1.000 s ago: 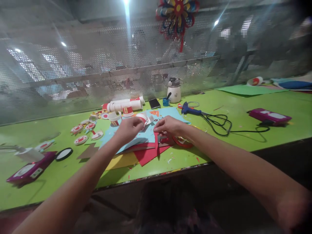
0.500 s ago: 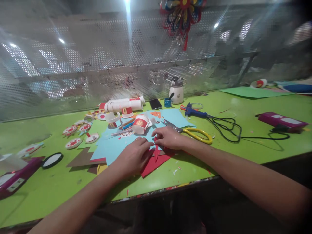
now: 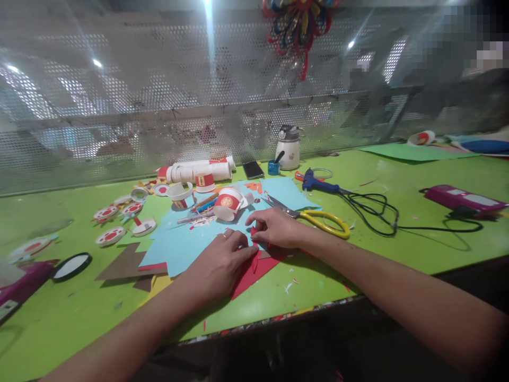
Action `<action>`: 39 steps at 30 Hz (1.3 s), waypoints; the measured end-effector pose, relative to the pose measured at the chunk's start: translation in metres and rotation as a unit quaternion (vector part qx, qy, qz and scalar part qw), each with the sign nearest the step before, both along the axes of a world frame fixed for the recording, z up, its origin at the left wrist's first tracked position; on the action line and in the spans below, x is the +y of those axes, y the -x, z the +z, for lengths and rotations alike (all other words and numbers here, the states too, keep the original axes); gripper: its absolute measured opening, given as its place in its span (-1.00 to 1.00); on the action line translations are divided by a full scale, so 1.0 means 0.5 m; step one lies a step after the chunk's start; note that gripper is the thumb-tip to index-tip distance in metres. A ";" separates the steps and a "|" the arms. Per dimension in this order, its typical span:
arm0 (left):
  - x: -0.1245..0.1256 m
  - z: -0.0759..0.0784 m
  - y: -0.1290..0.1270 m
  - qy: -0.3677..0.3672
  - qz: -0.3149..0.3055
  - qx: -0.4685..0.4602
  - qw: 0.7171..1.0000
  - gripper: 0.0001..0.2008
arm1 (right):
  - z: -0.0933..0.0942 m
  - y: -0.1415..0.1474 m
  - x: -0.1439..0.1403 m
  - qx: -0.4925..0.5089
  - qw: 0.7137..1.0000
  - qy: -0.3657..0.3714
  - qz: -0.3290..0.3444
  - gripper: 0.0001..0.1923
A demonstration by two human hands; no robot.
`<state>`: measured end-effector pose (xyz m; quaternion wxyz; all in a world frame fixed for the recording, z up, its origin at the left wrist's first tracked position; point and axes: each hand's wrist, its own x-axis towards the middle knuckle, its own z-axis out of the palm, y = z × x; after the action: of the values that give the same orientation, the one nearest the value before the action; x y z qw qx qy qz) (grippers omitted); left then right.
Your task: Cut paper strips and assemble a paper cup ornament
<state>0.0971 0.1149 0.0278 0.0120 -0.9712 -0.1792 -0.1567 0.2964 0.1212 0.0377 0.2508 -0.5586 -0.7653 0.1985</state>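
1. Nearest the table edge, the left hand [image 3: 217, 265] lies flat with fingers stretched out, palm down on the red paper [image 3: 250, 270], pinning it to the green table [image 3: 302, 297]. It closes on nothing, just presses.
2. Right beside it, the right hand [image 3: 274, 227] is curled, fingertips pinching a small upright fold or point of the same red sheet where the two hands meet. How much paper sits inside that pinch, I cannot tell.
3. The red paper sits at the front of a loose stack, partly under a blue sheet [image 3: 186, 246], with brown and yellow corners poking out on the left. It looks light, thin and floppy, likely to crease or tear if tugged; the edge or corner is the sensible place to grip, with a flat hand steadying the rest.
4. Just beyond the right hand lie the yellow-handled scissors [image 3: 318, 218], blades pointing towards a red and white paper cup [image 3: 228, 204] tipped on its side.
5. Further left, round red and white cutouts [image 3: 109, 236] are scattered about.
6. Further back, a blue glue gun [image 3: 318, 183] trails a black cord, and a phone [image 3: 253, 170] and a white bottle [image 3: 288, 148] stand near the mesh screen.
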 end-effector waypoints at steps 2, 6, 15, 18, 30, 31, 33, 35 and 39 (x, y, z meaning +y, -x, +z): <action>0.001 0.000 -0.001 -0.003 0.003 0.003 1.000 -0.68 | -0.004 -0.001 0.000 -0.006 1.000 -0.009 -0.001 -0.69; 0.002 0.002 -0.003 -0.011 -0.009 0.002 1.000 -0.69 | -0.006 -0.010 0.004 -0.005 0.999 -0.030 -0.019 -0.67; 0.002 -0.001 -0.004 0.022 -0.031 0.006 0.999 -0.65 | 0.031 -0.060 0.009 0.032 0.992 -0.076 -0.092 -0.86; -0.007 0.004 -0.006 0.020 -0.028 -0.010 0.999 -0.66 | 0.022 -0.059 0.007 0.022 0.994 -0.076 -0.074 -0.88; -0.010 -0.011 -0.007 0.032 0.030 -0.103 0.994 -0.75 | -0.001 -0.023 -0.023 -0.097 0.989 -0.102 0.036 -0.85; -0.008 -0.010 -0.006 0.037 0.021 -0.096 0.995 -0.75 | -0.003 -0.021 -0.025 -0.103 0.988 -0.103 0.049 -0.84; -0.004 -0.007 -0.006 0.043 -0.007 -0.079 0.996 -0.74 | -0.006 -0.018 -0.026 -0.112 0.986 -0.107 0.066 -0.82; 0.000 -0.005 -0.006 0.046 -0.030 -0.067 0.996 -0.72 | -0.007 -0.019 -0.027 -0.115 0.984 -0.111 0.075 -0.80; 0.004 -0.003 -0.008 0.055 -0.036 -0.053 0.996 -0.70 | -0.005 -0.024 -0.025 -0.105 0.985 -0.118 0.076 -0.81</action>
<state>0.1009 0.1169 0.0264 -0.0562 -0.9665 -0.1531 -0.1984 0.3082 0.1084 0.0354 0.2178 -0.4831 -0.8455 0.0657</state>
